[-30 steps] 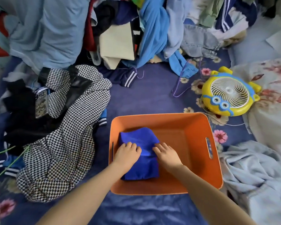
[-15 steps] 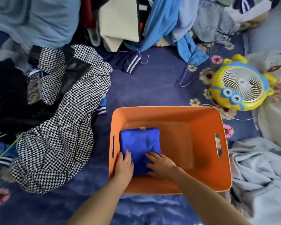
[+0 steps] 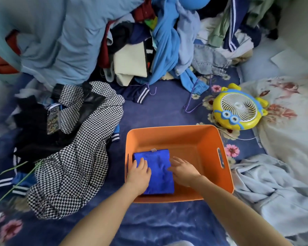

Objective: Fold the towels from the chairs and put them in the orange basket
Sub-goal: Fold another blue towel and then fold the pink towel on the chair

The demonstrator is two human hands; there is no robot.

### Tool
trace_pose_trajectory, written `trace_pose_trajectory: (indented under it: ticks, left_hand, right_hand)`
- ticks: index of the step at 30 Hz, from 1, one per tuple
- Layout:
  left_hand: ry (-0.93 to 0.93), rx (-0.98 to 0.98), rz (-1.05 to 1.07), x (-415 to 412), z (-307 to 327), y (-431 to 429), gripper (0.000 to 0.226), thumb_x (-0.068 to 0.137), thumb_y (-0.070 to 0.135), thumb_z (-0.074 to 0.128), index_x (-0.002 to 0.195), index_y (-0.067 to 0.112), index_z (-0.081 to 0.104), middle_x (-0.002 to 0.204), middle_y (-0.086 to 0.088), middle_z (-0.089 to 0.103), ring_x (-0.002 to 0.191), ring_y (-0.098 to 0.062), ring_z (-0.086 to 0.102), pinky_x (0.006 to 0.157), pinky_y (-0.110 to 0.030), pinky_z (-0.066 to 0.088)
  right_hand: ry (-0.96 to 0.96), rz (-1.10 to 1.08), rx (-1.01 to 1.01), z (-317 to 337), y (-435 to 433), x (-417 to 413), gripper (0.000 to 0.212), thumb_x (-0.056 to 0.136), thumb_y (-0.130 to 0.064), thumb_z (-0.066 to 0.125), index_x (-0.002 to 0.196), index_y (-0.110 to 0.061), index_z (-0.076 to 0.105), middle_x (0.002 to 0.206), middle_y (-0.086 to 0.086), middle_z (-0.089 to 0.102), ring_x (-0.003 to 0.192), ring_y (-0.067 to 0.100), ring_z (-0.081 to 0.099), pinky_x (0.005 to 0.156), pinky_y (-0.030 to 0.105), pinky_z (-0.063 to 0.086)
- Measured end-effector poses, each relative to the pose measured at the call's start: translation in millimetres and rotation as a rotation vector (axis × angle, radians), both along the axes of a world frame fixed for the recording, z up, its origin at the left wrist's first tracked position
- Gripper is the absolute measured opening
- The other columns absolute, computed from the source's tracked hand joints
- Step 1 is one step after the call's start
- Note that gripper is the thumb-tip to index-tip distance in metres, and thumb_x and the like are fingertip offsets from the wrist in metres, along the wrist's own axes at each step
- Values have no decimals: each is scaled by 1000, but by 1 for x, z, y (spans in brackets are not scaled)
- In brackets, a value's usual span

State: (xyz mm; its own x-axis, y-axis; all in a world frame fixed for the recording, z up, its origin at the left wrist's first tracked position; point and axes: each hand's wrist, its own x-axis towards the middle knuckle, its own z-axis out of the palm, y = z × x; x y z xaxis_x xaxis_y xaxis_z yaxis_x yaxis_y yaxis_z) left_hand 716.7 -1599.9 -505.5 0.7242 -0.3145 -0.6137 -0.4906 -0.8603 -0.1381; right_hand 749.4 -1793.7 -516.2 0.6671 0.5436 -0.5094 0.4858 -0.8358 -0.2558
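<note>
Both hands have slid from the towel's near edge toward its sides. Now the left hand (image 3: 140, 174) lies flat on the left half of the folded blue towel (image 3: 157, 167), fingers (image 3: 140, 163) pressed together. The right hand (image 3: 183, 172) rests at its right edge, fingers slightly spread. The towel sits in the left part of the orange basket (image 3: 194, 144), close to the wall. Dragging the palms away could pull the top layer and open the fold.

Smooth matt plastic basket (image 3: 210, 139), soft cloth towel (image 3: 158, 171) (slightly sheeny), glossy plastic fan (image 3: 238, 107)
</note>
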Motion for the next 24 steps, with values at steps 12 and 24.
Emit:
trace_pose_trajectory:
  ticks: [12,24]
  left_hand:
    - [-524,-177,17,48,173,-13,54,96,26,35,146,12,22,155,-15,14,143,-31,9,113,-45,14]
    - [-1063,-540,-212,64,329,-42,39,62,29,66,93,7,72,97,-15,70,87,-31,68,62,-38,55]
  right_hand:
    - [-487,-210,-31,198,-54,17,48,93,-26,44,141,-23,40,156,2,18,144,19,12,113,35,19]
    - [-1123,-247,-48,370,-113,-24,55,63,-38,78,110,-12,67,107,16,67,101,37,64,75,46,53]
